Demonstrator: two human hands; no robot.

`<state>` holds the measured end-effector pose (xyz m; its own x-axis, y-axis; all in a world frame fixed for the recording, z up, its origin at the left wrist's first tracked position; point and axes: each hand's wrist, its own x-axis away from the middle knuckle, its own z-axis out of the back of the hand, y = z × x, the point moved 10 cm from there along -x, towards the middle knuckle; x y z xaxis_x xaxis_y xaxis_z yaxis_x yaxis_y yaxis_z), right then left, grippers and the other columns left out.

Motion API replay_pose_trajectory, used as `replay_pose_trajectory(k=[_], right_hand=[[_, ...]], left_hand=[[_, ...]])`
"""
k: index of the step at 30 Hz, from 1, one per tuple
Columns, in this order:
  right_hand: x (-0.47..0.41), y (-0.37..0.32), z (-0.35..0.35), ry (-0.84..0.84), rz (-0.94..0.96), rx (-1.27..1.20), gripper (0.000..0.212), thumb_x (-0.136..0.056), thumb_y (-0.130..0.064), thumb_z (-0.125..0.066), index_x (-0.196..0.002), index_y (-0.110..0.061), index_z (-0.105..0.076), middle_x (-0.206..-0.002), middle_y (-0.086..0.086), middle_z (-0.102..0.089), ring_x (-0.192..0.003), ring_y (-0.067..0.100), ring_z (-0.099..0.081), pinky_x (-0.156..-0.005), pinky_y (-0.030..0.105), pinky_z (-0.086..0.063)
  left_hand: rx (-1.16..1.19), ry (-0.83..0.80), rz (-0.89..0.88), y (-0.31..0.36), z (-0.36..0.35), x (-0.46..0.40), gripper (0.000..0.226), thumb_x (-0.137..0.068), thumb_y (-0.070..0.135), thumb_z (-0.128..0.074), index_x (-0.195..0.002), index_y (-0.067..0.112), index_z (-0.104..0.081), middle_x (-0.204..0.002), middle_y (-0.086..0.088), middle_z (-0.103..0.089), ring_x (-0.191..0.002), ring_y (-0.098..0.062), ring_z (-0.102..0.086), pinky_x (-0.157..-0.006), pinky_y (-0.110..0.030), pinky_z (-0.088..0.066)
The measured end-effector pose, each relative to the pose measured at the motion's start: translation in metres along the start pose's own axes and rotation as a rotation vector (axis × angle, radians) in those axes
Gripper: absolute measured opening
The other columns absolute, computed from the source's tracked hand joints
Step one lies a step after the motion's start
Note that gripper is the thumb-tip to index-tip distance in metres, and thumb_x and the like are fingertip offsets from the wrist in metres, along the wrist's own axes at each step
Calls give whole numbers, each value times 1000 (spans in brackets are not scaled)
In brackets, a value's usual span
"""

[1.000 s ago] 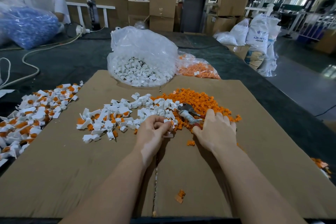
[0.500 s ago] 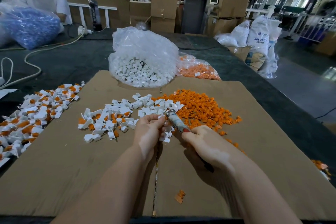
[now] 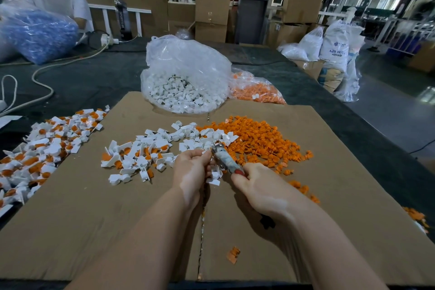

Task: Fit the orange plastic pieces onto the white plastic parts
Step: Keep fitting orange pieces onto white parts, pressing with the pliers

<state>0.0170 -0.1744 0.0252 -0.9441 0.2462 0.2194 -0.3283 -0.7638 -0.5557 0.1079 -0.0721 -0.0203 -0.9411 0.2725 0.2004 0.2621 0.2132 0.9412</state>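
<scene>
Hands meet at cardboard centre: left hand (image 3: 191, 172) pinching white part (image 3: 207, 153), right hand (image 3: 256, 187) gripping pliers (image 3: 224, 160). White parts (image 3: 164, 146) and orange pieces (image 3: 259, 141) heaped just beyond. Bare cardboard (image 3: 106, 231) toward near edge and right.

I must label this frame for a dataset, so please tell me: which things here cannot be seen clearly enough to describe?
All in the head view:
1. What the left hand pinches: its own fingers cover it; only a white edge shows.
2. The tool tip: too small against the white parts to tell what it touches.
3. The tool's handle: the right hand wraps it.
4. The pile of fitted pieces: cut off by the left edge.
</scene>
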Motion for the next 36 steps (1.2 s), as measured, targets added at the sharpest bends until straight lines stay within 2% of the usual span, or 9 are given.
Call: replay_pose_trajectory(k=[9,14,19,22,25,29,31,33,36], right_hand=[[-4,8,-3,132,-2,12,30,-92,-48,-44,-80,-20,-44,-76,-3,-48,-68,16,-47,-58,32,-36],[-1,24,21,361,-50,-45,32,-83,-56,-53,-90,-24,-48,-78,-14,-42,-75,11,-44,-59,29,-33],[-2,39,49,611,-120,278,41,-86,-53,-51,-106,-17,-51,-104,1,-53,-103,21,-49,-80,32,-38],[-9,44,49,617,-132,463,45,-87,-56,-48,-108,-17,-51,-112,3,-54,-108,21,-48,-87,32,-38],[-17,49,44,603,-143,532,56,-84,-64,-45,-114,-18,-51,-118,2,-53,-111,21,-48,-88,32,-39],[-16,53,38,586,-196,664,69,-80,-72,-40,-122,-18,-50,-127,5,-50,-120,24,-41,-106,40,-25],[-10,41,38,652,-132,677,63,-82,-62,-52,-122,-15,-54,-128,10,-51,-121,28,-42,-108,48,-21],[-1,17,35,786,116,518,40,-78,-33,-74,-110,-9,-65,-109,13,-61,-103,32,-56,-92,49,-41],[12,-10,19,801,434,202,21,-75,-5,-75,-95,-6,-71,-86,10,-65,-81,28,-61,-72,39,-52]], left_hand=[[5,41,-29,1,6,-1,4,-93,5,-52,-93,1,-52,-53,1,-56,-36,-1,-46,-41,-16,-41],[-30,19,-100,4,9,2,7,-91,5,-55,-97,1,-52,-59,-2,-58,-42,-2,-50,-47,-17,-45],[-222,-38,-217,8,3,8,11,-91,6,-57,-100,2,-60,-64,-3,-64,-52,-2,-57,-49,-15,-46],[-327,-41,-259,11,-1,10,13,-90,9,-58,-100,10,-66,-89,-5,-67,-63,0,-63,-54,-8,-46],[-487,-51,-345,19,-4,15,16,-91,13,-57,-100,18,-69,-90,11,-65,-71,16,-58,-62,3,-38],[-642,-58,-384,21,-5,14,21,-93,20,-54,-108,22,-69,-100,13,-62,-96,2,-53,-72,8,-30],[-671,-73,-391,20,-7,14,22,-94,20,-52,-109,23,-68,-103,13,-61,-101,-1,-52,-74,6,-31],[-672,-92,-376,18,-9,13,22,-94,20,-52,-108,25,-68,-103,11,-64,-98,-3,-55,-73,1,-34],[-659,-116,-357,16,-10,13,20,-94,19,-52,-102,27,-69,-91,10,-66,-76,5,-57,-64,-1,-36]])
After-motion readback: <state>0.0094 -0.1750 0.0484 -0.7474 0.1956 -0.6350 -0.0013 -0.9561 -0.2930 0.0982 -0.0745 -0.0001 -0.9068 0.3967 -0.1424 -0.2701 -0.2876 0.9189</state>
